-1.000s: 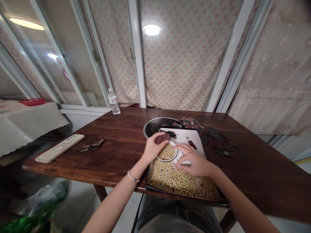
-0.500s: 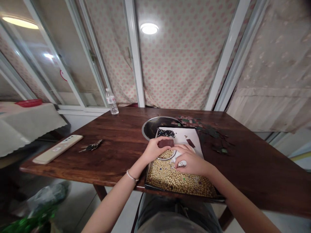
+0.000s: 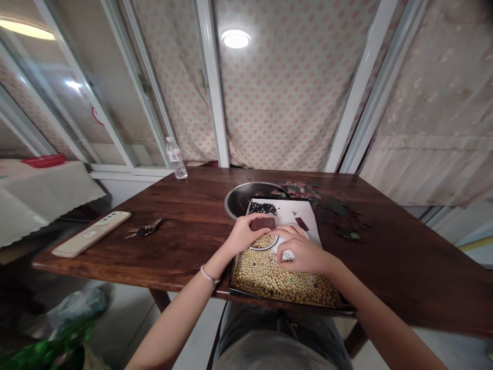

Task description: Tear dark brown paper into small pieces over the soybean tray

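Between the thumb and fingers of my left hand [image 3: 242, 234] is a dark maroon rectangular piece [image 3: 262, 223]. My right hand [image 3: 306, 252] is curled close beside it, with fingertips near the piece's lower right corner; what these fingers pinch, if anything, is too small to make out. Both hands are over a shallow black-edged box [image 3: 288, 298] spread with pale yellow beads [image 3: 269, 280]. Just below the maroon piece, a round dish [image 3: 265, 248] holds more of these beads. A white spotted thing [image 3: 287, 255] shows inside the curl of my right hand.
Small black beads [image 3: 264, 207] and another maroon strip [image 3: 302, 224] lie in the box's far part. A round metal tray [image 3: 233, 198] sits behind it. Dark and green scraps [image 3: 339, 208] are scattered to the right. Keys [image 3: 145, 228], a phone [image 3: 92, 234] and a bottle [image 3: 176, 158] stand or lie leftward.
The whole view has shifted up very slightly. My hands keep nearly the same pose over the box, with the maroon piece still in my left hand.
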`<state>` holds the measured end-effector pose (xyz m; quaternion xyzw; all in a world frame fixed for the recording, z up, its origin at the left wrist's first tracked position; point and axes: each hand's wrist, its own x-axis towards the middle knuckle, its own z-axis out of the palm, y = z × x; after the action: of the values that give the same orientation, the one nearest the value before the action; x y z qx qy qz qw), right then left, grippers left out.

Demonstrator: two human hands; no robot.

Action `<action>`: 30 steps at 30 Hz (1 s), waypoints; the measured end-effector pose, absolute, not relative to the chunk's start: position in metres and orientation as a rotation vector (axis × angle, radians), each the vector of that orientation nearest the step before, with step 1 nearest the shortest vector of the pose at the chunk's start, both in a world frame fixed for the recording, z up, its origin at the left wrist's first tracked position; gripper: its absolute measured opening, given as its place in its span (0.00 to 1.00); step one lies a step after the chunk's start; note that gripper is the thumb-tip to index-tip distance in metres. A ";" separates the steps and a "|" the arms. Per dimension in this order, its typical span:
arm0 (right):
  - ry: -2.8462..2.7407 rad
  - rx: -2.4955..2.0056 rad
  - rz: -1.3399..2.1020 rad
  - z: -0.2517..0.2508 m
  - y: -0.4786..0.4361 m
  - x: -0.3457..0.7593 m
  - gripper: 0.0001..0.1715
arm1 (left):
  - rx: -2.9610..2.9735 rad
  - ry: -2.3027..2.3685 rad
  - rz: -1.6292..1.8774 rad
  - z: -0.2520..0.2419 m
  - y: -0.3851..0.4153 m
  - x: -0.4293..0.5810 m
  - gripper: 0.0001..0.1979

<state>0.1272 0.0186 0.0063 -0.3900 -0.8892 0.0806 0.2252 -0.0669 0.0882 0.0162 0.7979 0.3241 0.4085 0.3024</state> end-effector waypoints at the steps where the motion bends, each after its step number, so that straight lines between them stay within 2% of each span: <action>1: -2.456 -1.072 0.227 0.006 0.019 0.127 0.05 | 2.115 0.858 1.084 0.016 0.088 -0.067 0.16; 12: -2.320 -0.944 0.278 0.012 0.017 0.126 0.04 | 2.089 0.853 1.095 0.016 0.089 -0.066 0.17; 20: -2.491 -0.789 0.261 0.008 0.017 0.115 0.06 | 2.095 0.844 1.117 0.016 0.088 -0.066 0.15; 30: -2.558 -0.801 0.218 0.006 0.018 0.113 0.06 | 2.066 0.843 1.106 0.013 0.089 -0.066 0.17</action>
<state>0.1128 0.0182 0.0065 -0.2904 -0.9270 0.0789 0.2240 -0.0661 0.0891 0.0132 0.7859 0.3208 0.4208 0.3200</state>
